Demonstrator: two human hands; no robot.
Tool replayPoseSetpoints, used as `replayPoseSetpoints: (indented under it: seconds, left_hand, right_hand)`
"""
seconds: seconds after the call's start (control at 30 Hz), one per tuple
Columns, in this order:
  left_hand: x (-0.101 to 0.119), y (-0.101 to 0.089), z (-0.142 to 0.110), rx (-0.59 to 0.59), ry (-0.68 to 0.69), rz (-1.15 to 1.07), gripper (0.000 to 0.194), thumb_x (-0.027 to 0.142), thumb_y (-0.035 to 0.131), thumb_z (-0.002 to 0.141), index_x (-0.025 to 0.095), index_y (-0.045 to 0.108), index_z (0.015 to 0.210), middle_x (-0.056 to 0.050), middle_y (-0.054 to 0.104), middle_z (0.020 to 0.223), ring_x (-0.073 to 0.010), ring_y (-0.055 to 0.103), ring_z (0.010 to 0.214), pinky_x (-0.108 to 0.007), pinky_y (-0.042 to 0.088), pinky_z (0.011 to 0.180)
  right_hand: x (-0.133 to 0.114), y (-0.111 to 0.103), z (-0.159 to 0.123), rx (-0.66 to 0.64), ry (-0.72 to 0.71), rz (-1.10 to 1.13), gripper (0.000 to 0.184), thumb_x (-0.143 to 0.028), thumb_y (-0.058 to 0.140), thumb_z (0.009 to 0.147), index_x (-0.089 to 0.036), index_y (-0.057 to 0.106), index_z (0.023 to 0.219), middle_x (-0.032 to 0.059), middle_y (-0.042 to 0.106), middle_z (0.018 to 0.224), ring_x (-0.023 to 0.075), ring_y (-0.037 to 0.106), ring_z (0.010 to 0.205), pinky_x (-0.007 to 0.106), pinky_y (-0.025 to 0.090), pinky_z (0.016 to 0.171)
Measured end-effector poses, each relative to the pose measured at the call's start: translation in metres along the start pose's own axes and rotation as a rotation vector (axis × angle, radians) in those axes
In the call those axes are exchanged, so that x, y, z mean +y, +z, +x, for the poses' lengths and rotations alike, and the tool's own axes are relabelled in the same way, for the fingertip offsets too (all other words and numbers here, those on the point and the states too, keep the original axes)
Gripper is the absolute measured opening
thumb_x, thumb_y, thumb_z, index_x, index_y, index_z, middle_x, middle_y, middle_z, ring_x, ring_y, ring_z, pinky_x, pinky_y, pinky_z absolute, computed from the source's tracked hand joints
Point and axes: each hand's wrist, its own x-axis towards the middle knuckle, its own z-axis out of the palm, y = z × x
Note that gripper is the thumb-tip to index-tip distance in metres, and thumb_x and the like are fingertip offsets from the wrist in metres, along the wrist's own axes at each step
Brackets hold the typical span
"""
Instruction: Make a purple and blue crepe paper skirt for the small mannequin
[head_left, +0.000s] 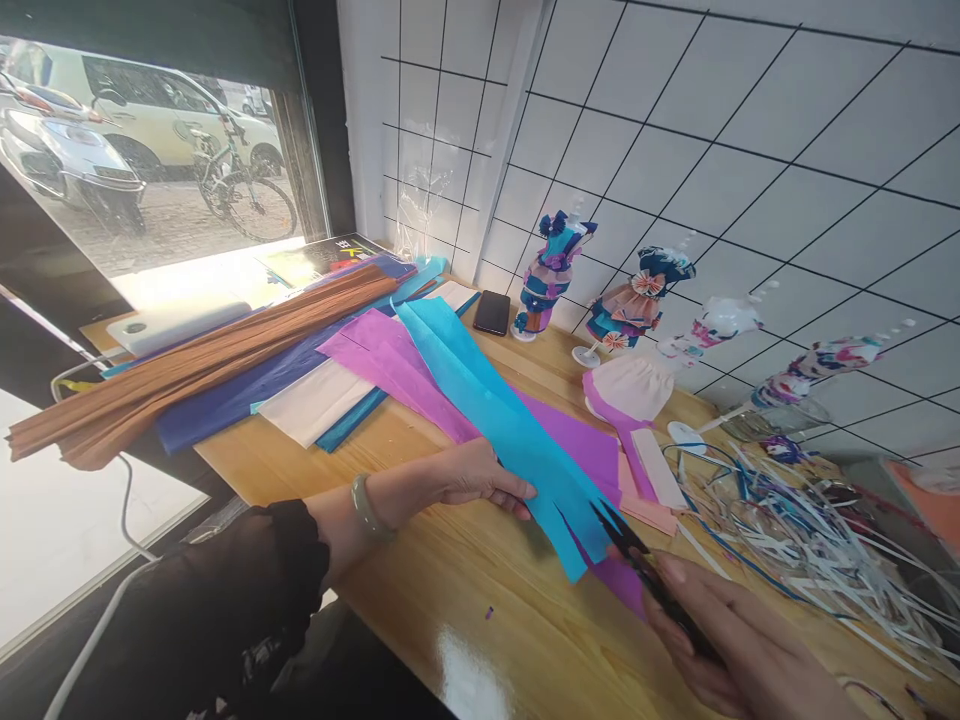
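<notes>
My left hand [480, 475] pinches the near edge of a long turquoise crepe paper sheet [495, 400] that lies over a purple sheet [420, 375] on the wooden table [450, 580]. My right hand [720, 630] grips black scissors [637, 560] at the lower right. The blades point up-left and touch the turquoise sheet's near end, which is slit into strips. A green bangle and a black sleeve are on my left arm.
Brown, blue and white paper sheets [225, 370] are piled at the left by the window. Paper-dressed dolls [551, 275] and a black phone [492, 312] stand along the tiled wall. A tangle of paper strips [795, 520] covers the right side.
</notes>
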Motion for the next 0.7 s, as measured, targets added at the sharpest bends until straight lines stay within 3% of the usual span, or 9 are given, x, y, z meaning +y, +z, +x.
replayPoseSetpoints:
  seconds: [0.17,0.5,0.7]
  left_hand:
    - [0.001,-0.001,-0.001,0.001,-0.007,0.000,0.043,0.029,0.082,0.056,0.011,0.068,0.094,-0.013,0.068,0.098,-0.0182,0.065,0.078,-0.034,0.052,0.074]
    - [-0.001,0.002,-0.001,0.052,-0.063,-0.017,0.042,0.030,0.084,0.051,0.009,0.069,0.085,-0.010,0.067,0.085,-0.0166,0.064,0.068,-0.037,0.051,0.074]
    - [0.005,0.006,-0.002,0.074,-0.037,-0.062,0.046,0.028,0.084,0.049,0.010,0.069,0.088,-0.009,0.067,0.088,-0.0159,0.063,0.073,-0.035,0.051,0.074]
  right_hand:
    - [-0.006,0.024,0.015,-0.085,0.059,0.078,0.047,-0.067,0.052,0.073,-0.021,0.048,0.064,-0.0068,0.035,0.053,0.0046,0.017,0.041,0.022,0.012,0.039]
    - [0.003,0.030,0.035,-0.111,0.047,0.043,0.049,-0.068,0.051,0.073,-0.020,0.048,0.064,-0.0065,0.039,0.054,0.0047,0.024,0.040,0.021,0.018,0.037]
    - [-0.001,0.033,0.040,-0.159,-0.048,0.041,0.051,-0.067,0.046,0.077,-0.020,0.045,0.060,-0.0070,0.035,0.051,0.0049,0.025,0.039,0.021,0.021,0.038]
